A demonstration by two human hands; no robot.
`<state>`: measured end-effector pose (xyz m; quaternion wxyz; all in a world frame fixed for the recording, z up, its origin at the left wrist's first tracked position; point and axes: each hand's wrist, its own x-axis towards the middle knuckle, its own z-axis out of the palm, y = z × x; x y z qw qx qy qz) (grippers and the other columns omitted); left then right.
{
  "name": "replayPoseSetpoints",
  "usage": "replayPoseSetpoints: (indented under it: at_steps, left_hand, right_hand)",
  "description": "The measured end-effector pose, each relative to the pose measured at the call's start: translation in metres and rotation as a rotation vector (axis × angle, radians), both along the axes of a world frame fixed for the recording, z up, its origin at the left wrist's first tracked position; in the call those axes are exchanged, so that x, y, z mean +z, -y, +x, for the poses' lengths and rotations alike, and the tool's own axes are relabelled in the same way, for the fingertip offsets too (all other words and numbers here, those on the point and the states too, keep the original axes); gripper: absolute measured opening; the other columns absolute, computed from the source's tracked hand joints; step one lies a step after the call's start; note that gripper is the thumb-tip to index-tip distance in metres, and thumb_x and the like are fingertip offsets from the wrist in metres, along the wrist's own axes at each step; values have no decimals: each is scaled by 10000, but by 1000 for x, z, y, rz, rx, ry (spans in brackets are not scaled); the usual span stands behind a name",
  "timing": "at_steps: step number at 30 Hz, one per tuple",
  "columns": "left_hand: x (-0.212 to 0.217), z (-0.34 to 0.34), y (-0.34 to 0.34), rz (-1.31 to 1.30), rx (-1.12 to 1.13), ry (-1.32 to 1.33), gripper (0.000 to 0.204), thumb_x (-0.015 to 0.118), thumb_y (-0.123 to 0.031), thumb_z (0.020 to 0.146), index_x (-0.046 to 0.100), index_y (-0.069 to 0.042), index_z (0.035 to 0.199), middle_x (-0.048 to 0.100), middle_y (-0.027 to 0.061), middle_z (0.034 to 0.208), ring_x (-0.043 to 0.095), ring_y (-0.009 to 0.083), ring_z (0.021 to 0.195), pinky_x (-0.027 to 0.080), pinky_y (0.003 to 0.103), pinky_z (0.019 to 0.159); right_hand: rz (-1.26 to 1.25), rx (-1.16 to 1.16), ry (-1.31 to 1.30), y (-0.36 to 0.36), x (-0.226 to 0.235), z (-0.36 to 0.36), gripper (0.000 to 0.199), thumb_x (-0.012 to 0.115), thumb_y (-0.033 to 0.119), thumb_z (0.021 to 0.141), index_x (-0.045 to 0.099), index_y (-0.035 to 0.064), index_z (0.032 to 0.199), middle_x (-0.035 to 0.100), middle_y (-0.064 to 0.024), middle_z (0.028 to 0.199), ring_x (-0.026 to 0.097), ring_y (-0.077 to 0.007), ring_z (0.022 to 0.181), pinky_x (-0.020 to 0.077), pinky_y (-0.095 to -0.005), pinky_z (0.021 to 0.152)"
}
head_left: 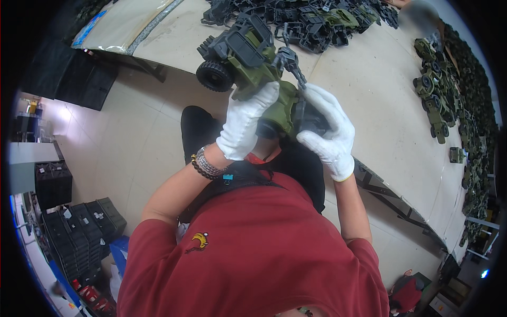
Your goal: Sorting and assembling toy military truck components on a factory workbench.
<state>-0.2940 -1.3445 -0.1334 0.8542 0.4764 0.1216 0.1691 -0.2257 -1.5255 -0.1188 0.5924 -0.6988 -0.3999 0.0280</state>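
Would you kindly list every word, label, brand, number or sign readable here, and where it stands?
None is readable.
White tags on the black crates: too small.
Blue strip on the table: too blurred.
Yellow emblem on the red shirt: no readable lettering.
Toy truck: none readable.

No lettering can be read. Small white labels (67, 213) on the stacked black plastic crates (75, 240) are too tiny to make out, as is the blue-and-white printed patch (90, 27) at the pale tabletop's (369, 100) left end. A yellow embroidered emblem (200, 241) marks the dark red cloth shirt (274, 243).
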Motion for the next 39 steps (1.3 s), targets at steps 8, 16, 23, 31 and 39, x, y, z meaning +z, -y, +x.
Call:
replayPoseSetpoints:
  at_steps: [8, 16, 23, 31, 39]
  left_hand:
    - [9, -5, 4, 35, 4, -68, 295, 755, -143, 915, 651, -46, 1174, 673, -5, 1079, 615, 79, 969, 492, 261, 888]
    - [11, -2, 4, 81, 4, -58, 360, 741, -90, 910, 624, -26, 1244, 678, 35, 1147, 635, 115, 1013, 502, 273, 918]
    - [19, 6, 10, -782, -218, -73, 401, 616, -448, 984, 660, -81, 1138, 689, 83, 1088, 671, 213, 978, 541, 375, 911]
    - [14, -19, 29, -1071, -319, -192, 507, 542, -582, 967, 603, -162, 1244, 640, 47, 1204, 597, 232, 1111, 477, 397, 982]
    - [10, -40, 13, -497, -254, -106, 515, 484, -551, 1009, 563, -137, 1305, 623, 80, 1278, 579, 259, 1212, 479, 480, 1031]
  right_hand:
    - [-53, 6, 201, 2, -8, 1, 609, 795, 278, 783, 624, -5, 1295, 589, -188, 1368, 590, -359, 1219, 457, -409, 1034]
    - [-167, 53, 428, 3, 3, 2, 550, 674, 314, 901, 583, -73, 1281, 546, -285, 1353, 475, -480, 1314, 395, -479, 1092]
    - [-219, -64, 467, -8, 46, -11, 930, 817, 525, 699, 506, -4, 1397, 462, -300, 1454, 447, -479, 1349, 361, -496, 1123]
    - [-69, -314, 817, -34, 27, -24, 621, 814, 486, 701, 659, 72, 1138, 621, -183, 1200, 568, -395, 1052, 465, -481, 889]
    - [-110, -182, 654, -37, 30, -19, 749, 663, 667, 776, 609, 79, 1237, 606, -185, 1264, 582, -387, 1074, 444, -461, 928]
